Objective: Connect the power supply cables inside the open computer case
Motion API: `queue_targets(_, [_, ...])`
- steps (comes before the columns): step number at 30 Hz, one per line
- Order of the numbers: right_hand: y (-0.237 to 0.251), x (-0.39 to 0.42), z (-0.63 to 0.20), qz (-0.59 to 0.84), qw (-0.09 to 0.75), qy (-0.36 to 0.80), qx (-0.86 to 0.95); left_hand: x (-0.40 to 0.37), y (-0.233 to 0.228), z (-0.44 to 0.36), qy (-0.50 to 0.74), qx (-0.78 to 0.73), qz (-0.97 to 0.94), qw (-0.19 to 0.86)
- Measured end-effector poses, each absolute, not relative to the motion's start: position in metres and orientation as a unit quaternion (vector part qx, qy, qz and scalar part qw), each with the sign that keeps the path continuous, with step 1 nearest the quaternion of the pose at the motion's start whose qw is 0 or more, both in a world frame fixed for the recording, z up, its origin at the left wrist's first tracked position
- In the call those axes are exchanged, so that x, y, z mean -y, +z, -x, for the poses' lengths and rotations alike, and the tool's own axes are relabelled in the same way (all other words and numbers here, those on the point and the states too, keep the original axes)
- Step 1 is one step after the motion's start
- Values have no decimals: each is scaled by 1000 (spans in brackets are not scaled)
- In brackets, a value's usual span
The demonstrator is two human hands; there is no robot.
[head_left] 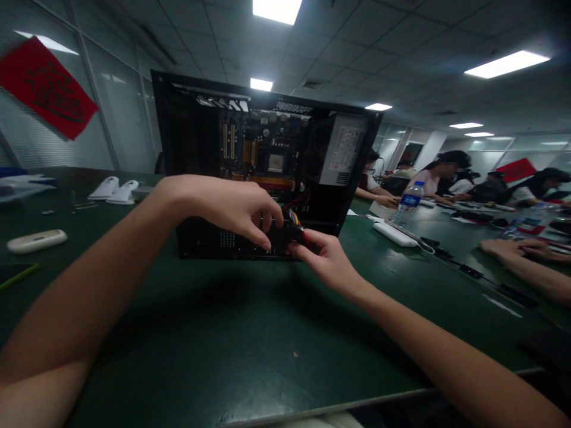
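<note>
An open black computer case (166,137) stands upright on the green table in front of me. Inside it are a motherboard (282,142) and, at the upper right, a power supply (342,148) with a label. At the lower front of the case, my right hand (328,260) pinches a dark bundle of power cables (292,236), with coloured wires showing above it. My left hand (229,208) hovers just left of the bundle, its thumb apart from the curled fingers and nothing visible between them. The end of the bundle is too dark to make out.
To the left, a white oval device (37,241) and white clip-shaped objects (121,192) lie on the table (267,345). At right stand a water bottle (409,203) and a white power strip (395,234) with cords. Other people sit along the right side, one person's hands (513,252) resting nearby.
</note>
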State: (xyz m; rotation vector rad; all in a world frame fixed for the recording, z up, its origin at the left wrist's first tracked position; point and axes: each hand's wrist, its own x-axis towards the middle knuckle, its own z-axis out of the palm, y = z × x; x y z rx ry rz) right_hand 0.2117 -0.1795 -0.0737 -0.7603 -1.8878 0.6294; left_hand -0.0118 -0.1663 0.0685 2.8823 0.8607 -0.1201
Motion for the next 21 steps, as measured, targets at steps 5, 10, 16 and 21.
queue_targets(5, [-71, 183, -210, 301, 502, 273, 764, 174, 59, -2, -26, -268, -962, 43])
queue_targets(10, [-70, 186, -211, 296, 511, 273, 759, 178, 52, -9, -19, -273, -961, -26])
queue_targets(16, [-72, 184, -211, 296, 508, 268, 763, 172, 54, -6, -17, -268, -963, -35])
queue_targets(21, [-72, 183, -211, 298, 504, 258, 768, 167, 55, -1, -14, -259, -965, -23])
